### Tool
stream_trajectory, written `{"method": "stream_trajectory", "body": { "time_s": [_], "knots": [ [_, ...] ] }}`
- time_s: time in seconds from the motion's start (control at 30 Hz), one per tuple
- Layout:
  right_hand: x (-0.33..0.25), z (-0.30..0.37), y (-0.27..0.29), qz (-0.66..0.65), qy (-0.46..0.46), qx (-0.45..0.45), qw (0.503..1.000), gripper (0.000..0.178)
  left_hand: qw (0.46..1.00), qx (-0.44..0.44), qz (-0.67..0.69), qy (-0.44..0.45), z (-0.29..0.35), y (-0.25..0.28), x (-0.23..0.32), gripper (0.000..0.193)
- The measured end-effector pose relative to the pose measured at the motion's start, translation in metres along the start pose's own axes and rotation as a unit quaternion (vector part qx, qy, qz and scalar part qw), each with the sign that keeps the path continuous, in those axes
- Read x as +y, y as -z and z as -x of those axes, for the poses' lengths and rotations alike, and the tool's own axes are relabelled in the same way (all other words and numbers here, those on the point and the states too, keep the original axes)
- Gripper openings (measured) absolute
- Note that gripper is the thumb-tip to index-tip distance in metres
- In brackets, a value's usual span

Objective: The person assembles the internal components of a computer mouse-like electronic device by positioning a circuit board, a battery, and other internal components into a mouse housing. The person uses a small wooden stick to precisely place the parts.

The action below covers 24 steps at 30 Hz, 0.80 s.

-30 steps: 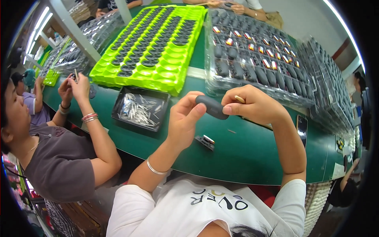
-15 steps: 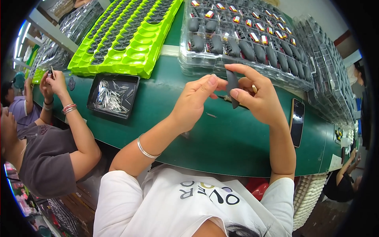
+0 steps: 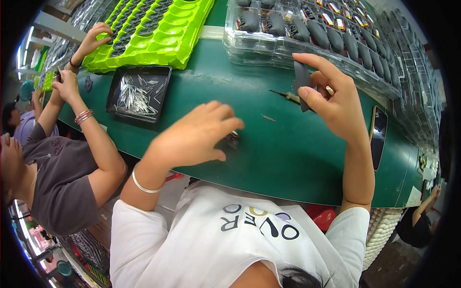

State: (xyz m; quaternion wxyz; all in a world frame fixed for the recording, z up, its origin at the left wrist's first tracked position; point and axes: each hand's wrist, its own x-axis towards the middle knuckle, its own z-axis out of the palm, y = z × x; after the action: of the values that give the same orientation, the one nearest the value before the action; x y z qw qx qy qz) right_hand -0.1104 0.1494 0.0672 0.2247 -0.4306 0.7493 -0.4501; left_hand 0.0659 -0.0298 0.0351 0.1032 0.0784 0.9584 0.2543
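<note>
Held up over the table, a dark grey curved plastic shell [image 3: 301, 82] is pinched between the thumb and index finger of my right hand [image 3: 333, 98]. A small pale piece [image 3: 329, 90] shows among that hand's other fingers; its kind is unclear. My left hand [image 3: 194, 134] is apart from the shell, palm down and empty, with its fingers spread and slightly blurred. Just beyond its fingers lies a small dark part [image 3: 233, 140] with a bright bit on it, partly hidden. A thin-tipped tool with a pale handle [image 3: 288, 95] and a small metal pin [image 3: 268, 117] lie on the table.
A black tray of metal pins [image 3: 111, 103] and a lime-green tray [image 3: 178, 56] stand left. Clear plastic trays of grey shells [image 3: 269, 56] are stacked at the back. Right lies a phone [image 3: 378, 137]. At left, a co-worker's hand [image 3: 96, 38] reaches to the green tray.
My left hand has left the shell and come down toward the near left. My right hand has shifted right, still holding the shell. A co-worker's hand now reaches to the green tray.
</note>
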Motion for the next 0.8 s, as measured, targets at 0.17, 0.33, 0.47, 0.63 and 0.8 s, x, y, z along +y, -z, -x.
{"method": "stream_trajectory", "body": {
  "time_s": [0.17,0.33,0.47,0.63,0.8],
  "knots": [
    [0.001,0.005,-0.001,-0.047,-0.003,0.006,0.999,0.042,0.979,0.036,0.187,0.067,-0.009,-0.012,-0.009,0.039],
    [0.008,0.012,0.007,-0.086,0.022,0.039,0.995,0.042,0.711,0.126,0.687,0.078,-0.046,0.001,-0.002,0.026],
    [0.006,0.014,0.009,-0.13,0.022,0.047,0.99,0.042,0.687,0.09,0.719,0.057,-0.068,-0.01,-0.007,0.032],
    [0.01,0.007,-0.004,-0.13,-0.009,0.012,0.991,0.042,0.68,0.073,0.727,0.065,-0.068,-0.023,-0.008,0.057],
    [0.013,0.003,-0.009,-0.101,-0.05,-0.001,0.994,0.047,0.656,0.088,0.749,-0.01,-0.07,-0.023,-0.007,0.064]
  ]
}}
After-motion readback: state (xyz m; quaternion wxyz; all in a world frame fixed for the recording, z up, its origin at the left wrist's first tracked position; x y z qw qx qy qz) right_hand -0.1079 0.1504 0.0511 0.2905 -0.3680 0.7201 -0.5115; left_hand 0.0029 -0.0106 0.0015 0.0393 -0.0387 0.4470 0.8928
